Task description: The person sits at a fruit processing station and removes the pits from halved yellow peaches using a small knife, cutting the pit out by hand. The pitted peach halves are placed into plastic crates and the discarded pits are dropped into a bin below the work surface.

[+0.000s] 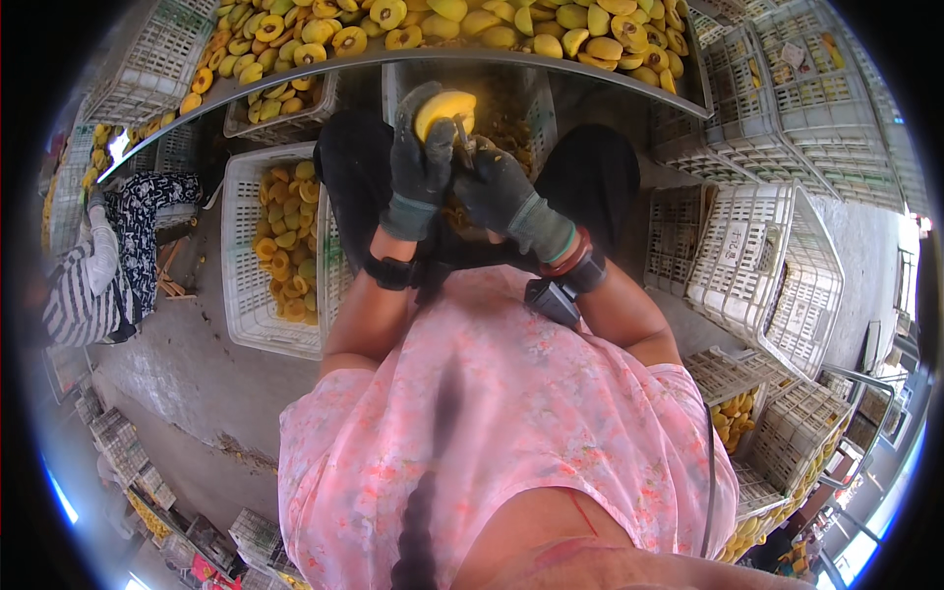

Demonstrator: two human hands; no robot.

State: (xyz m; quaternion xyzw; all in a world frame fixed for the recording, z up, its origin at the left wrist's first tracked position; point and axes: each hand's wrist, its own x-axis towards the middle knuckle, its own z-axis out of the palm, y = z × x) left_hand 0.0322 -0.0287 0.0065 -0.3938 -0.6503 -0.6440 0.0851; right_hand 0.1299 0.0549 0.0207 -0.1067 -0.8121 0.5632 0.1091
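Between my knees, my left hand (422,158) in a dark work glove holds a yellow halved fruit (445,113), perhaps a peach. My right hand (501,188), gloved the same way, grips a small thin tool (463,136) whose tip is against the fruit's right side. Whether the tool is a knife or a pitting spoon is hard to tell. Below the hands stands a plastic crate (543,110) with yellow-brown scraps in it, partly covered by my gloves.
A metal-edged table (413,56) heaped with halved fruit (481,22) spans the front. Left of my leg stands a white crate (234,243) of fruit pieces. Crates (745,243) are stacked at the right. Another person (96,273) sits at the far left.
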